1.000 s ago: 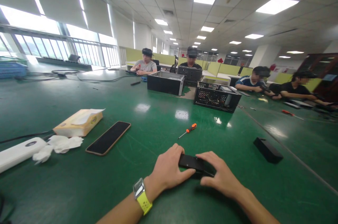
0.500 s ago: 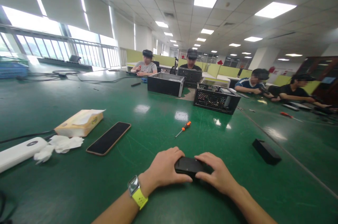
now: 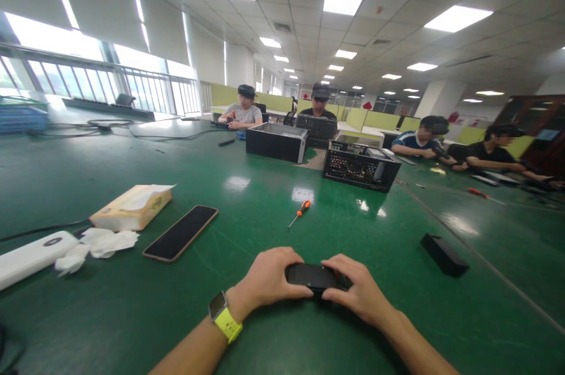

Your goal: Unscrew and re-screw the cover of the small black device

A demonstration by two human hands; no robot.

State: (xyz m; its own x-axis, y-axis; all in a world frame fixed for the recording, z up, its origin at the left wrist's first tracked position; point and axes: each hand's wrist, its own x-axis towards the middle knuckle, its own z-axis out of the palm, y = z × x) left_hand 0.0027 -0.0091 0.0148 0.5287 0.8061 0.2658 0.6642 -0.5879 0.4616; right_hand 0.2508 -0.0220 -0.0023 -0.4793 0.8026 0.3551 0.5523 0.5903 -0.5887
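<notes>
A small black box-shaped device (image 3: 312,276) lies between my hands close to the table's near side; its exact kind I cannot make out. My left hand (image 3: 272,275) grips its left end, thumb along the near edge and fingers at the far edge. On the other end, my right hand (image 3: 355,286) holds it the same way. Part of the device is covered by my fingers. Beyond my hands lies a screwdriver (image 3: 300,213) with an orange and black handle. To the right rests a separate black block-shaped piece (image 3: 445,255).
The green table (image 3: 247,216) carries a phone (image 3: 180,234), a tissue pack (image 3: 132,208), crumpled tissues (image 3: 106,242) and a white device (image 3: 37,257) on the left. Farther back stand two computer cases (image 3: 276,144). Several people sit at the far and right sides.
Both hands have shifted slightly left with the black device, still gripping it. The device's top shows a little more. The screwdriver lies slightly farther left.
</notes>
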